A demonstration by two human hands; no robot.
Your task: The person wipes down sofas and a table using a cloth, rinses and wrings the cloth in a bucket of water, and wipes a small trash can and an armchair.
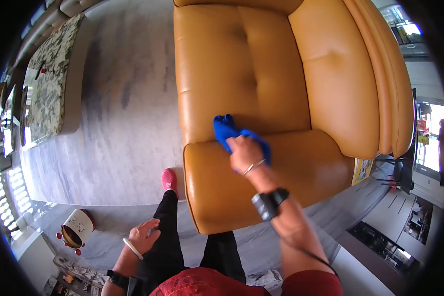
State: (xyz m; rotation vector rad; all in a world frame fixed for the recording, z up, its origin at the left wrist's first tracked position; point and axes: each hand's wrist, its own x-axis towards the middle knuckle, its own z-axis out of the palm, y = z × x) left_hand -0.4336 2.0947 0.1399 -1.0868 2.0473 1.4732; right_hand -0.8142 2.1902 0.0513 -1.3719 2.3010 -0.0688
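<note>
A tan leather sofa (217, 64) fills the upper middle and right of the head view. My right hand (246, 154) is closed around a blue cloth (225, 129), just where the seat cushion meets the near armrest (251, 187). Part of the cloth hangs out ahead of the fingers and part lies beside the hand toward the backrest (338, 64). Low on the left, my left hand (144, 237) hovers by my thigh with its fingers apart and nothing in it.
A stone-topped table (47, 84) stands at the left on the grey marbled floor (128, 103). A white pot-like container (79, 224) with red feet is at lower left. My foot in a red shoe (169, 180) is beside the sofa's front. A picture book (362, 171) shows behind the armrest.
</note>
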